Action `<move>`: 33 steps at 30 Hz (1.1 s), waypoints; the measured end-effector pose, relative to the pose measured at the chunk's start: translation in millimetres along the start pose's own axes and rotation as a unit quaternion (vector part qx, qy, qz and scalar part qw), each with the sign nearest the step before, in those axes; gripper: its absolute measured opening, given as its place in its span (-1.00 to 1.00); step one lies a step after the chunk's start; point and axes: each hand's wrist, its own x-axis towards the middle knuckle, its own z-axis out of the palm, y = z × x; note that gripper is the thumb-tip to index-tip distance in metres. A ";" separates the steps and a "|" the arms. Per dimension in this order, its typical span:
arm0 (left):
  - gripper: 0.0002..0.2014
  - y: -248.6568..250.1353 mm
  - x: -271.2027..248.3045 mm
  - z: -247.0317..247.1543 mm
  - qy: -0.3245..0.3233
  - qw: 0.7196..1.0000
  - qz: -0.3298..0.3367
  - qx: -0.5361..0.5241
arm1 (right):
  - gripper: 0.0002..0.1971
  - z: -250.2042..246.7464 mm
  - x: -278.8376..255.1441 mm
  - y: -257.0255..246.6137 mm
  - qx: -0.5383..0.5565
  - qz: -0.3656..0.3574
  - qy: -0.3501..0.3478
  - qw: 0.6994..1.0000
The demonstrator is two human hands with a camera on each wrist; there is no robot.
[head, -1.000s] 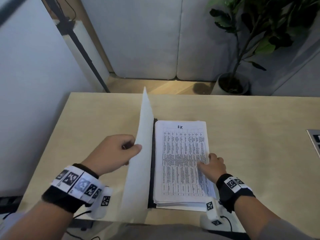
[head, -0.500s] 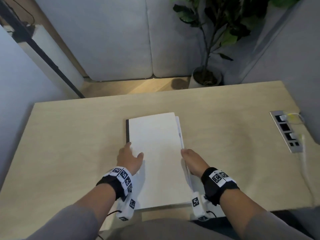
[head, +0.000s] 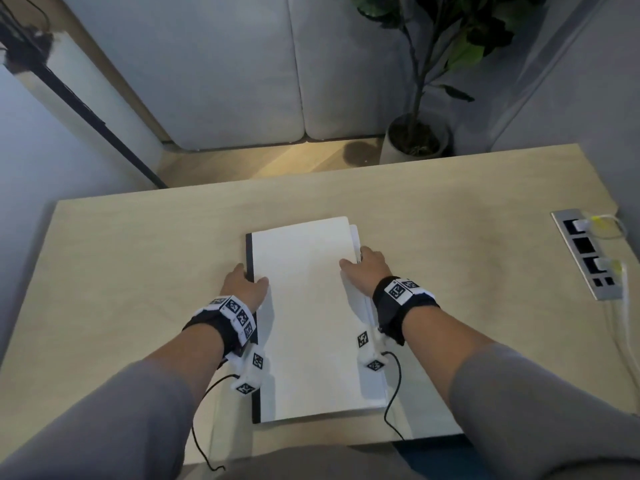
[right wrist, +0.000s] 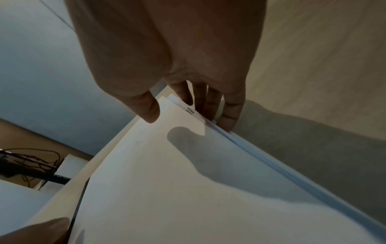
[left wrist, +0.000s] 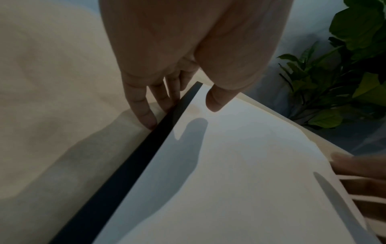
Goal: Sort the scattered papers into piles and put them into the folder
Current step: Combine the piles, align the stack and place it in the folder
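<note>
A white folder (head: 308,317) with a black spine (head: 250,258) lies shut on the wooden table (head: 138,271), in front of me. The papers are inside; only their edges (head: 355,237) stick out along the right side. My left hand (head: 252,275) sits at the spine, its straight fingers (left wrist: 144,109) lying along the spine (left wrist: 146,156) and the thumb just over the cover (left wrist: 240,173). My right hand (head: 353,258) is at the opposite side, with its fingers (right wrist: 229,115) against the paper edges (right wrist: 271,165) and the thumb over the cover.
A metal socket strip (head: 585,254) with plugged-in pale cables is set into the table at the right. Beyond the far edge stand a potted plant (head: 415,140), grey cushions and a black stand (head: 86,109). The table's front edge is close to my body.
One second ago my left hand held the cover upright over the printed papers, which my right hand pressed down. The cover has come down shut, and both hands now sit at the folder's sides.
</note>
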 end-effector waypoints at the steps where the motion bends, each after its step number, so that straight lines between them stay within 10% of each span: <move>1: -0.73 4.9 4.3 -2.5 -0.001 1.000 0.011 -0.001 | -0.29 -0.4 5.6 -4.9 -0.013 0.007 -0.012 1.000; 12: -0.25 -2.2 5.4 13.3 0.005 0.996 0.029 -0.087 | -0.27 -4.4 15.9 9.8 -0.006 0.051 0.003 0.999; 17: -0.62 -4.4 7.8 9.7 -0.028 0.998 0.014 -0.055 | -0.20 13.5 -2.0 19.1 -0.001 0.072 -0.032 0.997; 33: -0.45 -10.7 3.1 -22.7 -0.016 0.999 0.007 -0.030 | -0.55 2.7 0.4 -17.9 0.014 0.041 -0.111 0.993</move>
